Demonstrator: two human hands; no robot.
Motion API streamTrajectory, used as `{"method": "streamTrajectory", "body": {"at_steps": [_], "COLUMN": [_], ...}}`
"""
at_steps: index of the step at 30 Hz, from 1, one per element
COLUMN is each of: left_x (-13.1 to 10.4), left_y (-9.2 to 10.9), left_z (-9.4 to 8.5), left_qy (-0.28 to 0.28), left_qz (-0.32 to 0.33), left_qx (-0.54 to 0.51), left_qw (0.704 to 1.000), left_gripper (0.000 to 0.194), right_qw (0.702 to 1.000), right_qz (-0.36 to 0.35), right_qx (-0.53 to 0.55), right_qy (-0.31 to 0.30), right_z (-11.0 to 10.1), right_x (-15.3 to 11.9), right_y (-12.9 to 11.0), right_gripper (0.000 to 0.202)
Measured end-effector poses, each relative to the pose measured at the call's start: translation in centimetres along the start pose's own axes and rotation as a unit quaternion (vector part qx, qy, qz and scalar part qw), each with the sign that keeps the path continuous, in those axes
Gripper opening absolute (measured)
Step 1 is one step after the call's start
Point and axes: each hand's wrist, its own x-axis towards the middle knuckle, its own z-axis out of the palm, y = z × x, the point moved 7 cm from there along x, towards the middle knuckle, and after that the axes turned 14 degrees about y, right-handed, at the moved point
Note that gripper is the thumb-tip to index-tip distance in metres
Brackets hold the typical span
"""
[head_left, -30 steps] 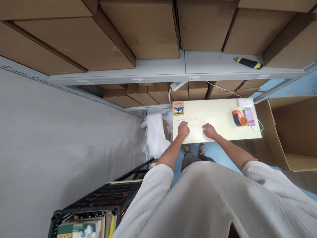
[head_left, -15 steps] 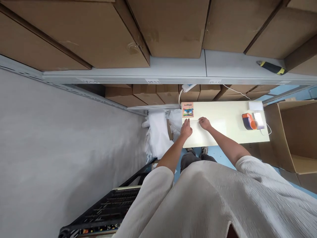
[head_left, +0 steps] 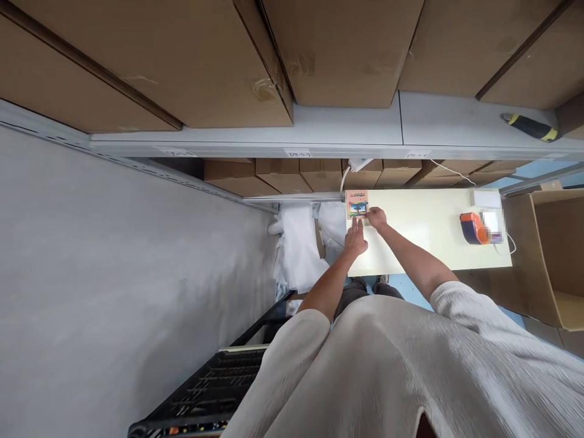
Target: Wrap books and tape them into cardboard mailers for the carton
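A small pink-orange book or card (head_left: 358, 196) with a tree picture lies at the left end of the pale table (head_left: 420, 228). At its lower edge, my left hand (head_left: 356, 239) rests with two fingers stretched out and apart. My right hand (head_left: 376, 217) is at the book's right edge, its fingers pinched together; what they hold, if anything, is too small to make out. An orange and purple tape dispenser (head_left: 473, 229) stands near the table's right end, beside a white box (head_left: 486, 199).
Cardboard boxes (head_left: 342, 48) fill the shelf (head_left: 347, 125) above, where a yellow and black knife (head_left: 531, 127) lies. White wrapping (head_left: 298, 243) hangs left of the table. A black crate (head_left: 214, 377) is at lower left, an open carton (head_left: 531, 243) at right.
My right hand has moved left and up from the bare tabletop to the book's right edge. My left hand stays below the book. The whole view has shifted slightly.
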Motion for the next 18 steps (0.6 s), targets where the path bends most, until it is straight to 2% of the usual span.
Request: {"method": "streamTrajectory", "body": {"at_steps": [5, 10, 14, 18], "left_x": [0.0, 0.1, 0.0, -0.1], "left_y": [0.0, -0.1, -0.1, -0.3], "left_z": [0.1, 0.2, 0.2, 0.1], "left_qy": [-0.021, -0.019, -0.003, 0.021], "left_qz": [-0.001, 0.008, 0.002, -0.006], "left_qx": [0.028, 0.036, 0.029, 0.023], "left_qw": [0.999, 0.999, 1.0, 0.999], "left_gripper": [0.115, 0.116, 0.114, 0.113], "right_qw": [0.998, 0.996, 0.996, 0.999], "right_qz": [0.052, 0.056, 0.02, -0.007], "right_qx": [-0.036, -0.051, -0.073, -0.04], "right_qy": [-0.007, -0.039, -0.039, -0.015], "right_z": [0.2, 0.8, 0.9, -0.5], "right_x": [0.3, 0.1, -0.3, -0.1], "right_y": [-0.4, -1.2, -1.9, -2.0], "right_gripper": [0.03, 0.003, 0.012, 0.013]}}
